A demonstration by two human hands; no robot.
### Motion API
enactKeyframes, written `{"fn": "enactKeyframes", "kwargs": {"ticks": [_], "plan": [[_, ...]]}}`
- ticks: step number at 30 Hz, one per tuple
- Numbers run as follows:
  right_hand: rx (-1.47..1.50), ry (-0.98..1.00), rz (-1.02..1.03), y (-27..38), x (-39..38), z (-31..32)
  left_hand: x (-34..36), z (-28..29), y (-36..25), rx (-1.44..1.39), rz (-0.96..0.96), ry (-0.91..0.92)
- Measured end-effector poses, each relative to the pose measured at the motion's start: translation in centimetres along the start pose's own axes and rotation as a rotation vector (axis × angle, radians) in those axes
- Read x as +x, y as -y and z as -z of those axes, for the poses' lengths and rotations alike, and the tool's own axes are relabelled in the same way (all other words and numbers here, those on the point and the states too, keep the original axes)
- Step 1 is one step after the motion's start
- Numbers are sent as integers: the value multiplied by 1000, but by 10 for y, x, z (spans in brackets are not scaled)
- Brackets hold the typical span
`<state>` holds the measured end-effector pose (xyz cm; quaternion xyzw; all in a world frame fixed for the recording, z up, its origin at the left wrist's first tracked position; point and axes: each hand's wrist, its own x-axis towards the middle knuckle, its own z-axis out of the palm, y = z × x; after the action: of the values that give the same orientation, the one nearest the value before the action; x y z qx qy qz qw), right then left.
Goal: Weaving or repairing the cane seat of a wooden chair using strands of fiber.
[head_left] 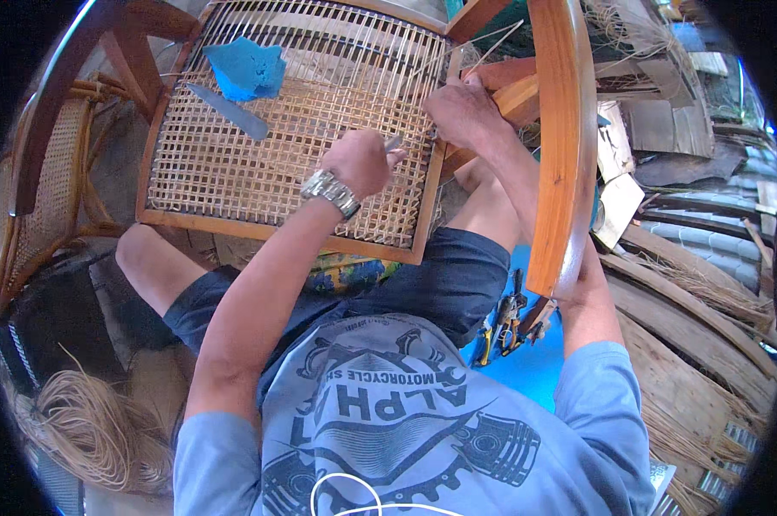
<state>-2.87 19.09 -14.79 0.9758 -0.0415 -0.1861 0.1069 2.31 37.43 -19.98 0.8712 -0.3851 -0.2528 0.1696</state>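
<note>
A wooden chair frame [417,241] holds an open-weave cane seat [277,163]. My left hand [358,162] is closed round a small metal tool [394,143] over the seat's right half. My right hand [464,116] is at the seat's right edge, under the curved wooden arm [560,172], its fingers curled near loose cane strands; what they hold I cannot make out. On the seat's upper left lie a torn blue piece [242,69] and a flat grey blade [229,112].
Another cane-panelled piece [49,181] stands at left, a coil of cane [96,430] below it. Hand tools [500,327] lie on a blue surface [526,378] beside my right thigh. Planks and scrap wood [681,318] are piled at right.
</note>
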Motion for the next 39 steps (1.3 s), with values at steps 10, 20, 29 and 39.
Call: {"fn": "enactKeyframes", "kwargs": {"ticks": [10, 20, 29, 39], "plan": [[-163, -77, 160, -3, 0, -9, -55, -10, 46, -150, -96, -128], [41, 127, 57, -6, 6, -3, -120, -2, 79, -242, -93, -217], [747, -74, 305, 62, -20, -17, -128, 5, 69, -324, 35, -141], [773, -145, 358, 84, -11, -37, -121, 10, 79, -499, 47, -65]]}}
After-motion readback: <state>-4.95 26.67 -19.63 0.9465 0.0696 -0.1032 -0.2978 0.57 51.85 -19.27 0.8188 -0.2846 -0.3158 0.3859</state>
